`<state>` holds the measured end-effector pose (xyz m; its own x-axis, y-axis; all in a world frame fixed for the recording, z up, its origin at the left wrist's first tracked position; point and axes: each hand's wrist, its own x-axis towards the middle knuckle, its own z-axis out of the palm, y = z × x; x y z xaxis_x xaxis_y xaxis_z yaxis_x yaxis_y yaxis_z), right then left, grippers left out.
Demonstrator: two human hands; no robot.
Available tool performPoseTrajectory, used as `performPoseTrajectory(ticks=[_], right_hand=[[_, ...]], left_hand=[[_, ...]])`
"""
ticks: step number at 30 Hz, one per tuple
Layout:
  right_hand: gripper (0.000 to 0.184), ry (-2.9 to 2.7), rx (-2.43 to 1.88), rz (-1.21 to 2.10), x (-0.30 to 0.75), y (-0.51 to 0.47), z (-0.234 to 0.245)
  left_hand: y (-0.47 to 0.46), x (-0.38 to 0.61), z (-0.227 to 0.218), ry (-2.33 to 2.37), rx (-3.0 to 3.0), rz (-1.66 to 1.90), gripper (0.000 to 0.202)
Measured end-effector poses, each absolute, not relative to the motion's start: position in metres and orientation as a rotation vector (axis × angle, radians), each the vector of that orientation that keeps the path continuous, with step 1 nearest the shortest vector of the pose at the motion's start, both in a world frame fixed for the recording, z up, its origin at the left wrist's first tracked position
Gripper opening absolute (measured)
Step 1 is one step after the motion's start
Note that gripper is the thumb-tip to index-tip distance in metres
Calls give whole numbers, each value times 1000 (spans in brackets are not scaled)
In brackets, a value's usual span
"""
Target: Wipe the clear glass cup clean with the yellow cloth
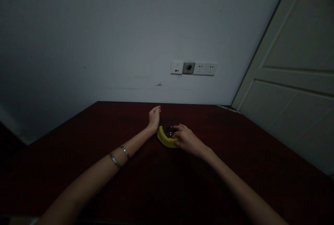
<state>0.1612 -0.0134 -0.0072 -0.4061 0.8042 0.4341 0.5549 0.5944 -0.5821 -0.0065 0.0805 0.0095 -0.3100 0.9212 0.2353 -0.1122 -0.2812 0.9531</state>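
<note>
A yellow banana (165, 140) lies curved on the dark red table, along the near side of a small clear glass bowl (170, 131). My right hand (188, 139) closes on the banana's right end, with its upper fingers over the bowl's right rim. That end of the banana is partly hidden by the hand. Just left of and beyond the banana, my left hand (154, 117) stands on its side, its red-nailed fingers curled together. Nothing shows in it. Its wrist is close to the banana's left tip; I cannot tell whether they touch.
The dark red tabletop (125, 118) reaches back to a pale wall (125, 37). Sockets and switches (193, 68) are set in the wall above it. A white panelled door (294, 75) borders the right side. A thin flat strip (229, 109) lies at the far right corner.
</note>
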Motion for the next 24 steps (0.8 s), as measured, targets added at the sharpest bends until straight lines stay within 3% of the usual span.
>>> performPoseTrajectory(ticks=[5, 12, 18, 24], right_hand=[[5, -2196, -1063, 503, 149, -15, 23], [17, -1696, -936, 687, 143, 7, 82], [20, -1555, -881, 501, 150, 31, 115], [25, -1469, -905, 426, 155, 52, 112]], left_hand=[[87, -19, 59, 1173, 1279, 1727, 28], [67, -24, 128, 1201, 1865, 1655, 23], [59, -12, 133, 1178, 2068, 1500, 22], [62, -1, 122, 979, 2001, 1387, 32]])
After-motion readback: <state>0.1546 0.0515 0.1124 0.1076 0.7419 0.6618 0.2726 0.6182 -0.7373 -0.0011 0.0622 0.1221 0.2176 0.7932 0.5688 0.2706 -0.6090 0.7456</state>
